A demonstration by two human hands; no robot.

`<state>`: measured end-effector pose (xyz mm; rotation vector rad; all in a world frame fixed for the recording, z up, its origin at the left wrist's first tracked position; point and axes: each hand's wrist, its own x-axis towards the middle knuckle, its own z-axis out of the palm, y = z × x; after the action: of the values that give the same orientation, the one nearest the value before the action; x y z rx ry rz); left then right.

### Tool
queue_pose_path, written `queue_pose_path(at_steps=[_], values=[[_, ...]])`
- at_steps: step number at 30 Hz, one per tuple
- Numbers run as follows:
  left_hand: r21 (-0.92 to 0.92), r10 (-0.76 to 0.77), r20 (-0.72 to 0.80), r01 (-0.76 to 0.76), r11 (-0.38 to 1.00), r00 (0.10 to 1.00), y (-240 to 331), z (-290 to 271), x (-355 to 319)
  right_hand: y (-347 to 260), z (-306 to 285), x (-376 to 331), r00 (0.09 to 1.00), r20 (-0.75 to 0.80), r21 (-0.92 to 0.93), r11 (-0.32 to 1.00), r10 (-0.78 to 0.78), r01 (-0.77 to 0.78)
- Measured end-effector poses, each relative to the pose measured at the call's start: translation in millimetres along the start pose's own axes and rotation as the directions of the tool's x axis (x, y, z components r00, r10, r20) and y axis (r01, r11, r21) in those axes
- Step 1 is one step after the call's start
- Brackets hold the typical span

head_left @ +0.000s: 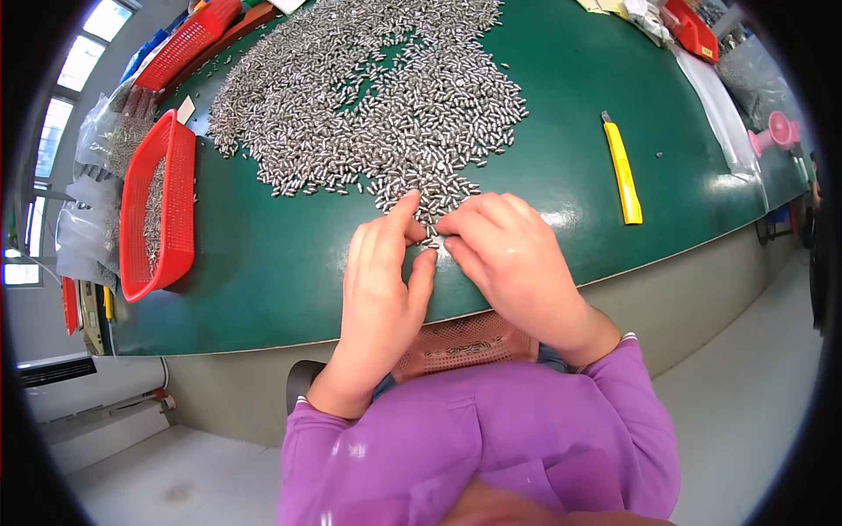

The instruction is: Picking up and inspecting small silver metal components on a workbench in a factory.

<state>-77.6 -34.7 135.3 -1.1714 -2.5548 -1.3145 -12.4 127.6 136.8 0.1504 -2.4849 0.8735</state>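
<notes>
A green counter [544,79] fills the frame's upper half above pale floor, a heap of small metal pins [377,88] spreading top centre, where the left hand [381,289] and right hand [513,259] pinch pins at mid-frame, fingertips together, red basket [180,219] left, yellow knife [623,171] right.

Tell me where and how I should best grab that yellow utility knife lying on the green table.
Probably take the yellow utility knife across the middle of its long handle, coming down from above. It lies flat on the green table with bare surface on both long sides, and its small metal blade tip points away from you, so a mid-handle grip stays off the blade.
</notes>
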Motion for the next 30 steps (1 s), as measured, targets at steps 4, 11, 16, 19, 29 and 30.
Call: queue_pose_path(at_steps=[4,11,16,19,29,30], values=[[-0.039,-0.015,0.013,0.015,0.999,1.0,-2.8,-0.7,-0.5,-0.5,-3.2,-1.7,0.999,0.035,0.04,0.999,-0.022,0.02],[-0.066,-0.005,0.051,0.008,0.998,0.999,-2.2,-4.7,-3.2,-0.1,-6.9,-5.0,0.997,0.046,0.132,0.99,-0.056,0.049],[-0.074,0.002,0.046,0.002,0.997,0.999,-1.9,-2.8,-2.4,-5.9,-5.9,-3.0,1.0,0.025,0.092,0.996,0.018,-0.02],[-0.06,0.031,0.034,-0.029,0.998,0.999,-2.7,-0.8,-2.6,-4.8,-5.9,-1.7,0.999,0.029,0.051,0.998,-0.043,0.041],[-0.015,0.035,0.03,-0.034,0.999,0.999,-1.2,-3.1,-5.1,-2.0,-8.3,-9.9,0.994,0.077,0.121,0.991,-0.073,0.064],[-0.016,0.032,0.037,-0.031,0.999,0.999,-1.2,-4.2,-5.8,-1.6,-7.8,-9.6,0.994,0.084,0.14,0.988,-0.072,0.06]])
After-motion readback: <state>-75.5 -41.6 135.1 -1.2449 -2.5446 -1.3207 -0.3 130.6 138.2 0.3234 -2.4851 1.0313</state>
